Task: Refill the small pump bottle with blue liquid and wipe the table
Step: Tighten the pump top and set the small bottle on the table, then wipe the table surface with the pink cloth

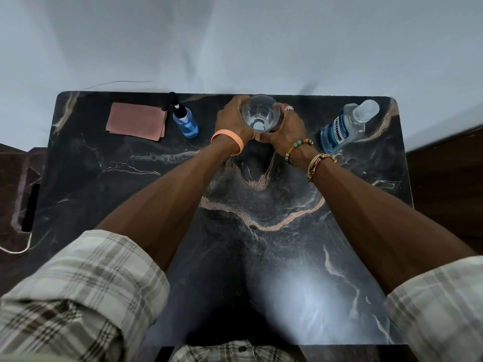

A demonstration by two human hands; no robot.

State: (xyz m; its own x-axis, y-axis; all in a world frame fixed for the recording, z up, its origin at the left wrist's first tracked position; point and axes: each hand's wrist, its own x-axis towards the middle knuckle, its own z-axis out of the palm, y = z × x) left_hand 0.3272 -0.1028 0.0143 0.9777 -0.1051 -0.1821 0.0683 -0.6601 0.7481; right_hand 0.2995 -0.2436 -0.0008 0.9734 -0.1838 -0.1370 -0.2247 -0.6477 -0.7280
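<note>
Hands both on glass [260, 113], at middle of table's [261, 257] far edge. Left hand [230, 121] wrapped round glass's left side, fingers curled onto far wall. Right hand [287, 129] wrapped round right side, fingers clamped same way. Thumbs sat close together on near side, below rim. Glass was clear, mouth up. Contents not readable from above, and could not tell whether its base sat on table or was lifted.

Small pump bottle [185, 121] stood upright near far edge, left of the hands and well apart from them. Black pump head on top, blue liquid visible in body. Nobody touched it. Folded pink cloth [137, 121] lay flat just left of it, toward far left corner, edge close to the pump bottle. Could not tell if they touched.

Large mouthwash bottle [342, 129] stood near far right corner, clear cap on, label readable, blue liquid in lower part only. It stood near the right wrist, not touching.

Orange wristband [227, 142] was on left wrist. Beaded bracelets [300, 147] were on right wrist, ring [288, 108] on a right finger. Plaid sleeves [78, 283] were rolled above both elbows. Table was dark marble-pattern with pale veins, glare patch near its near right part. Thin cable [15, 250] lay off table's left edge.
</note>
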